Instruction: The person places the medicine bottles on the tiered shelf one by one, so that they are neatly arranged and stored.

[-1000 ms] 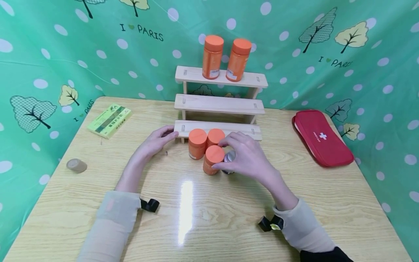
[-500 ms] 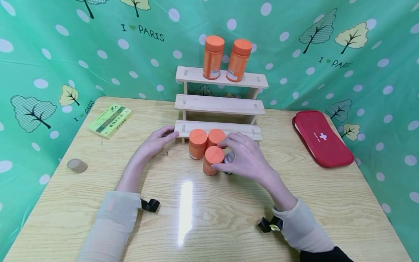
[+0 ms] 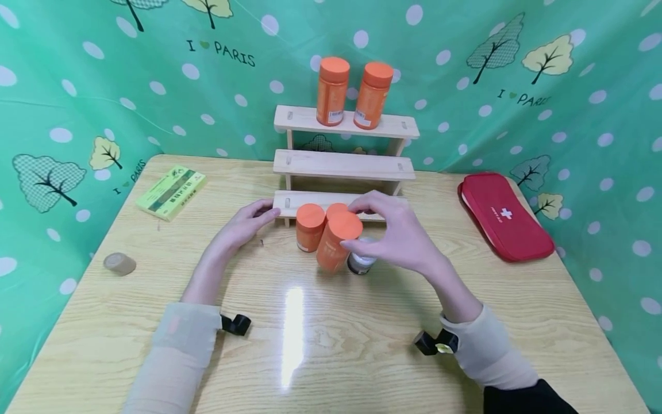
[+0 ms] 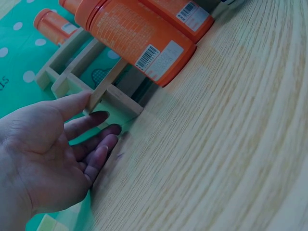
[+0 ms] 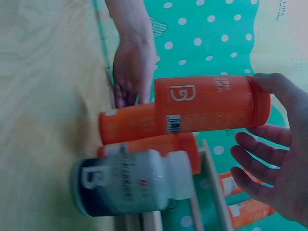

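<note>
A: Orange bottle [image 3: 337, 241]?
B: R hand [image 3: 400, 238] pinches its cap, lifted off table [image 3: 362, 345] nr rack's [image 3: 343, 165] front edge; long axis tilted, cap toward person. Label: "B" logo, barcode.
A: L hand [image 3: 243, 224]?
B: Fingers relaxed, touching rack's bottom step.

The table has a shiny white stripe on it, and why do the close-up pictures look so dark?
Head view: a lamp's glare streaks the glossy table; the edges bend like a fisheye. Left wrist view: dim and bluish, the left hand shaded. Right wrist view: dim too, the orange bottle sharp, the right hand soft.
</note>
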Tool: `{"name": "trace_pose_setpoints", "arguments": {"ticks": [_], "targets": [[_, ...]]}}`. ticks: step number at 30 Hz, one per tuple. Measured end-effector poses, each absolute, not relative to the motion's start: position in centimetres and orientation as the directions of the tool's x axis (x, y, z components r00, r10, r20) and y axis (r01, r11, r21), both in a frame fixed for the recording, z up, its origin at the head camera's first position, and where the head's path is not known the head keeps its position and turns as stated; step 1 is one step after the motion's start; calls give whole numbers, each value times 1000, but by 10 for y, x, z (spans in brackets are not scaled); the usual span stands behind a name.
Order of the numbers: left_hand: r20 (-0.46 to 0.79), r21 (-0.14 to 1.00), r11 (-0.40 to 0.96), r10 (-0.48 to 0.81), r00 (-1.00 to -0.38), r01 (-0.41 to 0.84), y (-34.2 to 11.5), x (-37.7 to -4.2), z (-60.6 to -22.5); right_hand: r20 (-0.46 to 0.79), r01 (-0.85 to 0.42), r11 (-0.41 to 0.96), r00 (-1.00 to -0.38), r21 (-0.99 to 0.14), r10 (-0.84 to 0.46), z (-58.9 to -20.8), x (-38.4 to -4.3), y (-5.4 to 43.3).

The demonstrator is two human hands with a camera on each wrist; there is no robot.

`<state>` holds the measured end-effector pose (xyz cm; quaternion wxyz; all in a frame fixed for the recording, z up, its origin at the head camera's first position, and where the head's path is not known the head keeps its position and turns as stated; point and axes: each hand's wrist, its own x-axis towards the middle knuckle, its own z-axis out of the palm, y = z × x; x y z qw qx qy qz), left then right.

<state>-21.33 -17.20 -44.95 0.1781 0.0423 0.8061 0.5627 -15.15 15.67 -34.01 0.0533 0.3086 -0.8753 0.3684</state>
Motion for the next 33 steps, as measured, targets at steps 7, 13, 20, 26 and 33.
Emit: {"name": "trace_pose_setpoints", "arguments": {"ticks": [7, 13, 20, 26, 33], "targets": [[-241, 919, 372, 273, -931, -129, -174, -214, -452, 256, -473, 450, -849, -758, -462, -314, -162, 159], [-242, 923, 360, 276, -930, -133, -174, -214, -452, 267, -428, 322, -857, -844, -440, -298, -175, 156], [-235, 923, 365, 276, -932, -125, -174, -213, -451, 290, -421, 266, -861, -867, -417, -278, -195, 151], [-233, 923, 366, 277, -932, -121, -173, -212, -450, 298, -413, 217, -858, -885, -418, -265, -217, 146], [-222, 926, 362, 288, -932, -108, -173, -212, -448, 287, -398, 237, -873, -886, -395, -255, -242, 139]]}}
